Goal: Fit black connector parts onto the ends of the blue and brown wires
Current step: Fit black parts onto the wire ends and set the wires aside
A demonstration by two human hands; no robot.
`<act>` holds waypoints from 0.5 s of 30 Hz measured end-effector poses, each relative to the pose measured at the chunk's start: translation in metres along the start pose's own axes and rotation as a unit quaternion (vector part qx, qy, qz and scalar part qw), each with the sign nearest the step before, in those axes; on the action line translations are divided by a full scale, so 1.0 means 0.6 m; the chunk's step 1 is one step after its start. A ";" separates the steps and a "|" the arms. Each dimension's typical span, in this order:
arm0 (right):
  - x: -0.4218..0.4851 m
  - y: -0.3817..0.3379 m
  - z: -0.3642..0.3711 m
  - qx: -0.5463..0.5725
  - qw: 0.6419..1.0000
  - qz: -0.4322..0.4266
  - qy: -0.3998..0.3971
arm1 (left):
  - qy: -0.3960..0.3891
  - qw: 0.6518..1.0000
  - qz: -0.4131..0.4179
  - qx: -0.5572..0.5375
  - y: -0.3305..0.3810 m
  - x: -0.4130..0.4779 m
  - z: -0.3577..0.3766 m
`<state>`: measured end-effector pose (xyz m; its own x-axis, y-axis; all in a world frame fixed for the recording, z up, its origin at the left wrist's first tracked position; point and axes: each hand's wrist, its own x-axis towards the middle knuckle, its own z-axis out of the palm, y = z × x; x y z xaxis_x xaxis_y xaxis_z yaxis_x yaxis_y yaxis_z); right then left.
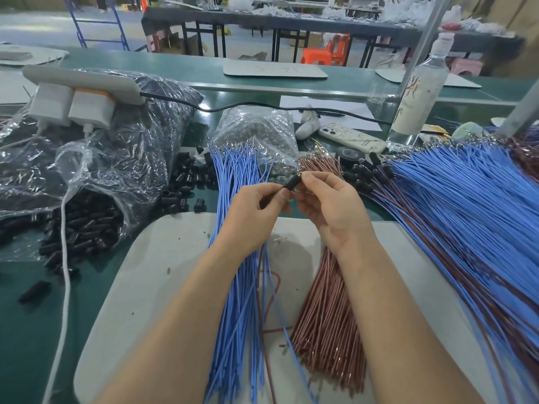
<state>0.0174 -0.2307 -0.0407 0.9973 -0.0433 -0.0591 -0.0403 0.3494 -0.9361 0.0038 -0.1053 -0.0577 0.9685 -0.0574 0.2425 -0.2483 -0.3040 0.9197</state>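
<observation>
Both hands were raised close together over the grey mat (163,258), between the loose blue wires (237,258) and the brown wires (326,310). The left hand (256,212) pinched a black connector part (292,184) between thumb and forefinger. The right hand (329,208) pinched the same part at its far end. Two hanging strands (267,275), one blue and one brown, trailed below the hands. I could not tell whether their terminals were seated.

In my judgement, insertion on this one part was in hand. The next move would call for a firm push until both terminals lock. The piece would then go on the mixed bundle (466,199) at right, and a fresh part would come from the loose connectors (186,182).
</observation>
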 end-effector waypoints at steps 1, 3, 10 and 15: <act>0.000 0.001 0.001 -0.014 1.000 -0.007 0.003 | 0.001 1.000 -0.001 0.000 0.000 0.000 0.000; 0.001 0.006 -0.001 -0.074 0.997 -0.022 -0.006 | 0.005 1.000 -0.006 0.004 -0.001 0.001 0.000; -0.009 0.009 0.005 -0.193 0.976 -0.094 -0.031 | 0.015 1.000 -0.006 0.011 0.007 -0.001 0.002; -0.011 0.009 0.006 -0.200 0.973 -0.112 -0.033 | 0.045 0.999 -0.016 0.017 0.001 -0.001 0.004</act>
<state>0.0111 -0.2251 -0.0441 0.9850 -0.0109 0.1722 0.1714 -0.0548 -0.9837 0.0032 -0.1077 -0.0577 0.9696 0.0385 0.2417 -0.2151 -0.3367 0.9167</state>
